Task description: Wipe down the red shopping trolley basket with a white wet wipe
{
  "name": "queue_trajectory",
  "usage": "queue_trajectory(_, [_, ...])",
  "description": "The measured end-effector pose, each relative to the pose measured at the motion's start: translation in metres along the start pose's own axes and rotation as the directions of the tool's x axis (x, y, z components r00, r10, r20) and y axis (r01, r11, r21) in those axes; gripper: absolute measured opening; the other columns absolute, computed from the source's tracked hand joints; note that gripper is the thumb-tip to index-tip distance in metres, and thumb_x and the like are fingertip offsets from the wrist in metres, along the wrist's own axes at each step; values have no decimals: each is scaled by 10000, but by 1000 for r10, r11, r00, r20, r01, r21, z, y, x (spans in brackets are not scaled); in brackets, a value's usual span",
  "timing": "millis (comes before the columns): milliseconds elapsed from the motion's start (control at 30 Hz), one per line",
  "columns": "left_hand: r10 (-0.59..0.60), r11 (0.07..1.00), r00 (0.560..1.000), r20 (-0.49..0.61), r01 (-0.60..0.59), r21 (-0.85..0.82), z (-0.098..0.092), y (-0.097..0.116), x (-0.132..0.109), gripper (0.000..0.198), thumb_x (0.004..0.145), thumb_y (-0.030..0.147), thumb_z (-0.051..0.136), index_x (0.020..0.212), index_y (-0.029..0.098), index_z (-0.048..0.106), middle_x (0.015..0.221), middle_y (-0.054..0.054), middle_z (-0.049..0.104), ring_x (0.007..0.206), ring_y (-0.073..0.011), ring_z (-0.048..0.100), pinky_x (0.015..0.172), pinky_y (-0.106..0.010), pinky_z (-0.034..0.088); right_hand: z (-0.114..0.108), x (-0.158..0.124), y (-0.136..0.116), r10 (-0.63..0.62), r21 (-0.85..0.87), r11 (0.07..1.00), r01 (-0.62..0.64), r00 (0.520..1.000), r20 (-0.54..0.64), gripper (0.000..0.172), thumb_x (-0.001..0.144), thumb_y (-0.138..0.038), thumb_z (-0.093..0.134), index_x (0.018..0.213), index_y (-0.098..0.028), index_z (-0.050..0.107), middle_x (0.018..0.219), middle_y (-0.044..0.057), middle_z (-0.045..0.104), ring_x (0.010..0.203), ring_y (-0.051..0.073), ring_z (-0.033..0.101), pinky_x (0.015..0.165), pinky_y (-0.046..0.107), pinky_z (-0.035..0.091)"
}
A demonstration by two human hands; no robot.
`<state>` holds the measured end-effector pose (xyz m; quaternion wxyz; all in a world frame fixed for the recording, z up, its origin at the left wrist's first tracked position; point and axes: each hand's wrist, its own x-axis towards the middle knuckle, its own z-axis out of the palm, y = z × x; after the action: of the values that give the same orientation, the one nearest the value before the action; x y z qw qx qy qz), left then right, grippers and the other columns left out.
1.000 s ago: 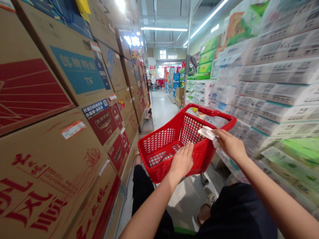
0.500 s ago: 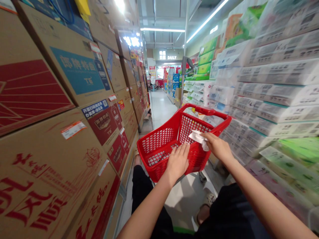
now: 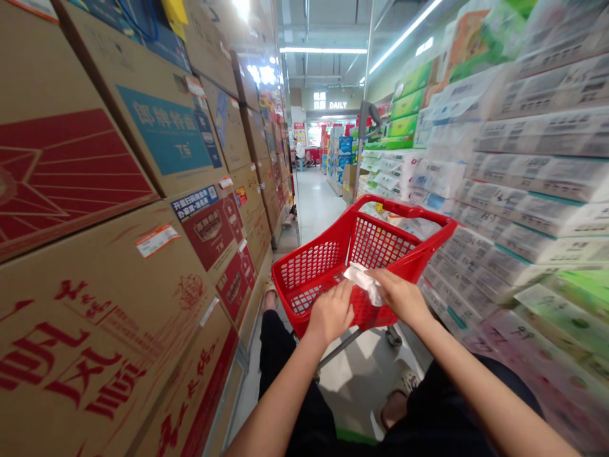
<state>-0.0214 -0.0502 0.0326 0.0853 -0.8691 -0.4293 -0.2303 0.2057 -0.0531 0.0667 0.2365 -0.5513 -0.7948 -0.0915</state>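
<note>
A red plastic shopping cart [image 3: 311,265] with lattice walls stands tilted across my view, close in front of me. My left hand [image 3: 332,313] is at its near rim, with the fingers bent over the edge. A crumpled white tissue [image 3: 364,282] is in my right hand [image 3: 400,297], pressed at the same near rim just right of my left hand. My right fingertips are partly hidden by the tissue. The cart's basket shows its red lattice floor.
Stacked cardboard boxes [image 3: 157,311] wall the left side. Bundles of wrapped paper packs [image 3: 537,181] pile up on the right. Ahead runs a pale floor aisle [image 3: 314,190], with a seated person [image 3: 299,151] far off. A grey-handled pole [image 3: 364,127] rises beyond the cart.
The tissue and my right hand have moved left and down, nearer my left hand. My left fingers have gone from stretched to bent. The view has turned slightly left.
</note>
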Motion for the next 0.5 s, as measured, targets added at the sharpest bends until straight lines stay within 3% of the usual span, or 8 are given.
queue_trajectory(100, [23,1000,1000,-13,-23,3,3,-3,-4,577,944,277,510,1493,141,390,1475,-116,559,1309,-224,568,1081,-343,490,-15,7,39,118,-111,986,-124,991,-59,442,955,-232,465,1372,-333,570,1328,26,673,1024,219,708,668,287,568])
queue_trajectory(167, [14,1000,1000,-18,-14,13,5,0,-4,590,939,279,510,1500,143,389,1470,-119,564,1305,-230,571,1072,-351,496,-19,9,49,175,-163,968,-192,979,-108,430,947,-241,479,1356,-323,585,1313,33,679,967,219,716,644,280,551])
queue_trajectory(267, [-10,1000,1000,-17,10,22,5,7,0,670,921,294,519,1541,126,330,1453,-141,572,1261,-250,600,1026,-360,518,-9,5,27,155,-150,974,-169,983,-101,423,940,-215,474,1337,-298,590,1278,46,689,931,211,718,625,266,534])
queue_trajectory(400, [-59,998,998,2,59,7,-1,15,4,795,923,306,517,1600,96,159,1315,-146,655,1116,-243,668,913,-325,549,11,-7,-23,5,5,1000,-5,1000,-31,495,918,-140,454,1383,-286,540,1329,49,667,1109,207,682,744,275,570])
queue_trajectory(500, [-55,998,998,6,55,4,-8,10,0,780,944,300,515,1610,134,144,1292,-123,670,1113,-223,670,922,-301,542,10,-8,-21,-43,34,999,43,999,-3,498,942,-154,436,1408,-308,518,1374,32,646,1182,201,656,761,276,577])
